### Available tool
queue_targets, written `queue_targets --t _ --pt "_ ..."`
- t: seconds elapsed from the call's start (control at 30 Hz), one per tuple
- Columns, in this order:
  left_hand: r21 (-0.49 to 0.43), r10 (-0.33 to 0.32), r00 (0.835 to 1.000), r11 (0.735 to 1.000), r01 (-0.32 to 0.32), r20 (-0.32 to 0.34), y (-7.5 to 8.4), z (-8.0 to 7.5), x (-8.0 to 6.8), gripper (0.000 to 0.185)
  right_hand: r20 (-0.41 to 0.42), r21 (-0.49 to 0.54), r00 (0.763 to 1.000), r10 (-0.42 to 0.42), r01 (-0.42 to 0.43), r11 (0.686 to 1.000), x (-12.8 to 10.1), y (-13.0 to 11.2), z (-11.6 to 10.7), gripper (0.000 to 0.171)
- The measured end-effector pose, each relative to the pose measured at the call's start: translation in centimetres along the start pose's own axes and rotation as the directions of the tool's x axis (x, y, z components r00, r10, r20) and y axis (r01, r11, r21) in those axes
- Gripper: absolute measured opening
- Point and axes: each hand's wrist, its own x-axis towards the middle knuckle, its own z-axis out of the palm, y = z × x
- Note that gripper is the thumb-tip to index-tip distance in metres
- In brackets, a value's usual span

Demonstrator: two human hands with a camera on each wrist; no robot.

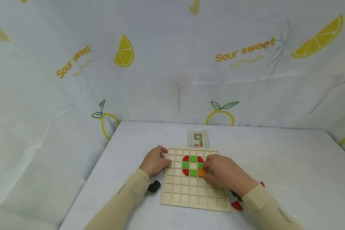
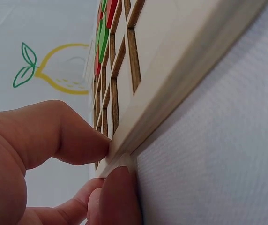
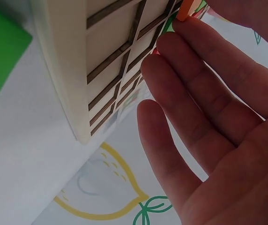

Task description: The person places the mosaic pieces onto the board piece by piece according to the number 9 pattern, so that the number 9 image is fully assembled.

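A wooden grid board (image 1: 195,191) lies on the white table. Red and green tiles (image 1: 193,158) form a ring in its upper cells. My left hand (image 1: 155,161) holds the board's left edge. The left wrist view shows thumb and finger of the left hand (image 2: 115,157) pinching the rim of the board (image 2: 181,61). My right hand (image 1: 204,169) rests over the ring's lower right corner and pinches an orange tile (image 1: 201,172) there. In the right wrist view the orange tile (image 3: 185,9) sits between the fingertips of my right hand (image 3: 190,18), its other fingers straight beside the board (image 3: 106,61).
A small pattern card (image 1: 198,138) lies just behind the board. A black object (image 1: 154,186) sits by my left forearm. Loose red tiles (image 1: 237,205) and a green tile (image 3: 3,51) lie by my right wrist. Lemon-print cloth walls (image 1: 172,64) enclose the table.
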Motion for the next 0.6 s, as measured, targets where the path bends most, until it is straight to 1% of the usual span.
queue_targets --t 0.6 --pt "0.003 -0.006 1.0 1.0 0.006 0.002 0.27 0.01 -0.13 0.043 0.003 -0.01 1.0 -0.006 0.006 1.0 -0.2 -0.16 -0.3 0.011"
